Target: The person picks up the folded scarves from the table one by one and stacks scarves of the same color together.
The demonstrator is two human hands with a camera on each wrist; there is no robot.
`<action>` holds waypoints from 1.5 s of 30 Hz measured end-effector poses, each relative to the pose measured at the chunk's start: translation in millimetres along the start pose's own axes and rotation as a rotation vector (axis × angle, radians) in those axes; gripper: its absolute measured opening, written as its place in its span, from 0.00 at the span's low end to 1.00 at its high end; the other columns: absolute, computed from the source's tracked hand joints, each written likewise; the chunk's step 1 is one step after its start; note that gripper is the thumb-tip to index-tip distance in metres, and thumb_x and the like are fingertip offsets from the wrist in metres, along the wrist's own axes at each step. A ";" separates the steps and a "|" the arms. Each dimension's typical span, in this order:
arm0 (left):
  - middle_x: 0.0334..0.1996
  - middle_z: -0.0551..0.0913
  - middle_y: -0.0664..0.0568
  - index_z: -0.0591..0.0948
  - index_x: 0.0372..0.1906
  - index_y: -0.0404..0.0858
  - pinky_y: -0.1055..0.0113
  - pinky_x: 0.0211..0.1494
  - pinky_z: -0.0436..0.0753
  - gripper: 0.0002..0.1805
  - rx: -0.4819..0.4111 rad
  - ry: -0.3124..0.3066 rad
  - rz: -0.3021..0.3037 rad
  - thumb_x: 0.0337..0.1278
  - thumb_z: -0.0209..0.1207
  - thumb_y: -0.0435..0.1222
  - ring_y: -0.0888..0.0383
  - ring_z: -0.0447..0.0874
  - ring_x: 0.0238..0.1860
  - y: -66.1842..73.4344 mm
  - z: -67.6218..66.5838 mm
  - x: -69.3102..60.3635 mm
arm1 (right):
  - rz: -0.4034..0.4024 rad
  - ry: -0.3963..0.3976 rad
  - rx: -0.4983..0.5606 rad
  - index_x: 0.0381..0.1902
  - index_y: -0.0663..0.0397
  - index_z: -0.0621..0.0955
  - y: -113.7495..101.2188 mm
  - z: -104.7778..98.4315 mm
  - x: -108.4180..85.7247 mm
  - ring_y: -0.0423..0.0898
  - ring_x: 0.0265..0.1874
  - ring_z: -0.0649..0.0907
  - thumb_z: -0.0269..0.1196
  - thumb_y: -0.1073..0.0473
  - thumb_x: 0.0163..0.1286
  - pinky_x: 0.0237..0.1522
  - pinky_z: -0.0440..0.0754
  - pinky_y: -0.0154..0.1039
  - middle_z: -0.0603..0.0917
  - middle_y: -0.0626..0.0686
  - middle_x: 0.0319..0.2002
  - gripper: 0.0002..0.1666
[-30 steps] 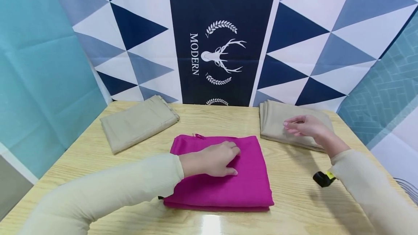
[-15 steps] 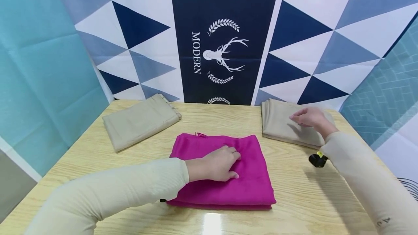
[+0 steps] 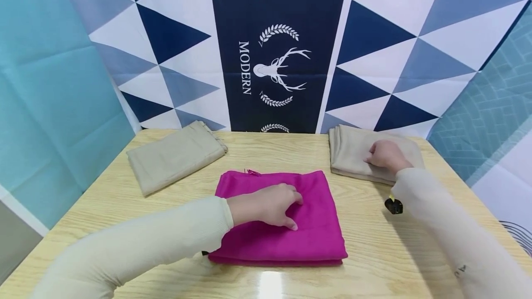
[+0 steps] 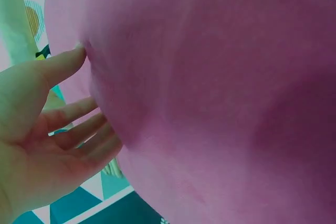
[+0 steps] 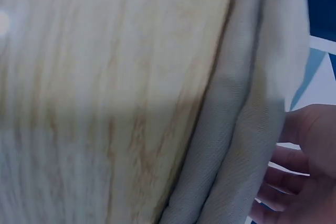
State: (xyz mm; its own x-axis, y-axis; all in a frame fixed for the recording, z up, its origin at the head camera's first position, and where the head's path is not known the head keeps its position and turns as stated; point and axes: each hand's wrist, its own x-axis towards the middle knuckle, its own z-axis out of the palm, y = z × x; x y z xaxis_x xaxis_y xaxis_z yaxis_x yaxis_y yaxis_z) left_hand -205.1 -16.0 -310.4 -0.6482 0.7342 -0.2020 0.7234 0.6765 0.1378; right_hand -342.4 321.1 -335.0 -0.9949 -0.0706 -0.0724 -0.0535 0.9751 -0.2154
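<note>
Wood-grain tbl (image 3: 274,153) w/ glare spot (image 3: 270,285); blue/white triangle backdrop (image 3: 172,33) behind, navy deer panel (image 3: 279,50) mid; teal sheet (image 3: 50,91) L

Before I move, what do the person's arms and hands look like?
The left sleeve and right sleeve are long and cream, the left cuff ribbed. The left hand and right hand are gloveless. By the right cuff sits a small black device with a yellow patch; that sleeve bears a dark mark.

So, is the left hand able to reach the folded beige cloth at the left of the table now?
Probably yes. The left hand touches the folded magenta cloth, and the beige cloth lies uncovered towards the back left of the table, with nothing visible standing between hand and cloth.
</note>
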 end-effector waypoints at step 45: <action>0.60 0.76 0.55 0.75 0.61 0.50 0.63 0.66 0.74 0.35 0.075 -0.005 0.121 0.43 0.71 0.53 0.54 0.75 0.59 -31.5 13.0 -34.9 | -0.029 0.035 -0.049 0.46 0.70 0.83 5.8 -1.7 -6.8 0.64 0.46 0.81 0.68 0.55 0.59 0.52 0.78 0.57 0.83 0.69 0.47 0.24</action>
State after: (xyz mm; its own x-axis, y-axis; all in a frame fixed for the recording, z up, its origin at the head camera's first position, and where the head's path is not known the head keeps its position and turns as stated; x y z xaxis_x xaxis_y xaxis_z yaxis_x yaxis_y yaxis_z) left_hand -202.2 -63.6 -320.3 -0.5540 0.8098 -0.1934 0.8122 0.5767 0.0882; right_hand -336.2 327.6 -334.1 -0.9952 -0.0922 -0.0328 -0.0854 0.9819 -0.1689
